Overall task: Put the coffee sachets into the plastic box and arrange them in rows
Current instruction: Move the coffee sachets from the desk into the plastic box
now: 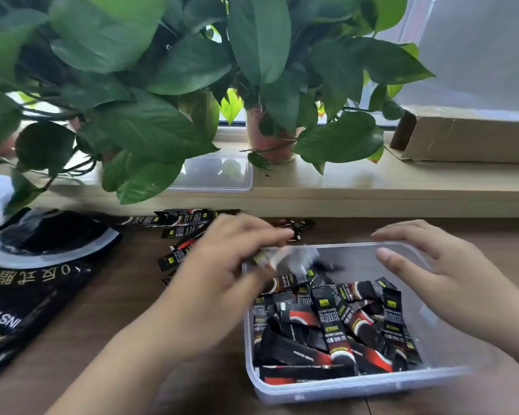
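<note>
while left hand (pixel 222 265) pinches blurred sachets (pixel 285 260) over clear plastic box (pixel 357 384), right hand (pixel 441 277) spread on rim.

A clear rectangular plastic box (pixel 342 387) sits on the wooden table (pixel 102 324) at front right, with a jumble of black-and-red coffee sachets (pixel 330 322) inside it. More loose sachets (pixel 180 232) lie on the table behind and left of the box, and a large black printed coffee bag (pixel 33 265) lies further left. Behind the table, a pale ledge (pixel 372 187) carries potted green leafy plants (pixel 174 85), a clear plastic lid (pixel 219 173) and, at right, a brown cardboard box (pixel 468 139).
</note>
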Demonstrator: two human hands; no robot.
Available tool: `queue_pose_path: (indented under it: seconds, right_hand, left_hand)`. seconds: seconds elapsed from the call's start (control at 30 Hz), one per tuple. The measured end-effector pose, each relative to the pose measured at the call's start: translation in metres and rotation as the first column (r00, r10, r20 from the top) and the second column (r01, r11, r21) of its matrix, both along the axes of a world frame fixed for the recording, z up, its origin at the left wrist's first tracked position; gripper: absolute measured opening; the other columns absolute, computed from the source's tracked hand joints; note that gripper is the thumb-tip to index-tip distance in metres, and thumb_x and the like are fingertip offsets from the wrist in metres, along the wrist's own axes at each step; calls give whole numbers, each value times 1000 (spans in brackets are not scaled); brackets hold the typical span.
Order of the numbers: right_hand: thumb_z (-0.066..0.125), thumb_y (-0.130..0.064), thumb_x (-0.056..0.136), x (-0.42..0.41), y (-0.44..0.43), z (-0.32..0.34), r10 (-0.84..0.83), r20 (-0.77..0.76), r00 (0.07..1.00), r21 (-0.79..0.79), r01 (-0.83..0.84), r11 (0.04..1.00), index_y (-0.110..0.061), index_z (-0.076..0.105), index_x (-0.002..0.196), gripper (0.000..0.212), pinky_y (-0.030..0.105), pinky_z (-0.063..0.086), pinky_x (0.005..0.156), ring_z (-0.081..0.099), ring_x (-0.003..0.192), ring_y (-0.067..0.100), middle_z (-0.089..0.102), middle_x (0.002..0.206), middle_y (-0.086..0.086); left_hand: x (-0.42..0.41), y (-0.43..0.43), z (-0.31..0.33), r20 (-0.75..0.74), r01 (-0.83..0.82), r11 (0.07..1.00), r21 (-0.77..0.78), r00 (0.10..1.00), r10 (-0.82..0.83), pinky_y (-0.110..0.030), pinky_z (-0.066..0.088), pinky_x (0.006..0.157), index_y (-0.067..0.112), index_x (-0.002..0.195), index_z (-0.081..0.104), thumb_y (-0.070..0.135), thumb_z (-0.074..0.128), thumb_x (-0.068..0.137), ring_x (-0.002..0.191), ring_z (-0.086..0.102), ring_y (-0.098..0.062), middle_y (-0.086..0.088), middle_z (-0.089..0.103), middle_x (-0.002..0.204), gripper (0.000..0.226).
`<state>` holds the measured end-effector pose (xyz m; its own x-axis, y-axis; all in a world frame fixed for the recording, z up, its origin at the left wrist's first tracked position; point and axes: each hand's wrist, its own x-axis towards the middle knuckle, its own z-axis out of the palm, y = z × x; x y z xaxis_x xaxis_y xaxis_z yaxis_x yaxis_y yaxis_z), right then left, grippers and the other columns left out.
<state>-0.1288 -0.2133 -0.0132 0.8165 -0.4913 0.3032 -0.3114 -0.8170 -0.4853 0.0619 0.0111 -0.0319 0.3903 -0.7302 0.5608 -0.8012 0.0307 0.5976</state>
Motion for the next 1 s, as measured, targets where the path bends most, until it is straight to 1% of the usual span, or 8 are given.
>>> queue_pose_path:
  seconds: [0.13,0.3,0.4,0.53,0.6,0.8,0.93,1.0]
  right_hand:
    - [56,-52,84,3,3,6,35,44,998,12,-36,999,-40,67,110,30,6,35,95,54,117,-6,62,115,-29]
    - [64,-49,89,26,10,31,160,25,987,-2,-160,987,-36,71,105,21,8,39,94,59,110,-7,66,110,-28]
    - [68,-32,88,63,12,46,261,-65,963,69,-256,964,-35,75,99,13,14,45,89,65,98,-8,72,98,-26]
    - [76,-31,85,130,8,49,318,-335,887,-3,-338,941,-30,76,106,21,2,43,76,64,81,-14,74,98,-20]
    - [79,-36,81,159,7,42,336,-494,802,-40,-407,913,-29,72,118,37,13,46,84,63,85,-4,70,105,-17]
    - [83,-39,75,197,-1,14,269,-697,664,-148,-501,853,-23,64,132,62,23,44,78,62,100,16,68,121,-1]
    - [79,-32,78,200,-4,0,272,-656,704,-214,-520,827,-23,74,91,17,29,47,68,60,75,17,70,84,-3]
    - [72,-23,78,199,-5,-4,272,-630,727,-276,-537,797,-17,55,62,24,31,39,58,45,56,16,53,59,-3]
  left_hand:
    - [6,4,-5,-39,74,969,235,997,-66,-7,15,115,36,148,43,39,72,80,146,22,2,24,39,147,73]
    - [40,6,-3,-374,-183,981,68,907,195,-16,41,95,37,115,67,7,60,74,112,61,2,19,67,120,51]
    - [71,8,-22,-108,-458,845,274,859,501,-20,40,90,25,115,69,7,65,81,113,59,-14,9,65,119,39]
    - [88,14,-40,9,-394,733,555,884,468,-36,40,110,34,131,62,55,77,69,128,51,-18,8,55,134,67]
    - [90,11,-45,64,-415,731,542,887,457,-42,42,109,37,128,64,64,73,66,129,51,-18,11,57,133,68]
    - [93,4,-51,256,-501,798,334,863,435,-35,55,81,21,120,73,29,75,85,103,66,-28,0,72,110,36]
    - [96,1,-54,299,-485,822,300,866,402,-39,57,75,11,120,72,24,70,90,98,67,-33,-7,72,105,32]
    - [96,1,-54,319,-487,827,281,860,398,-40,57,74,9,113,73,22,66,94,96,67,-35,-7,71,101,25]
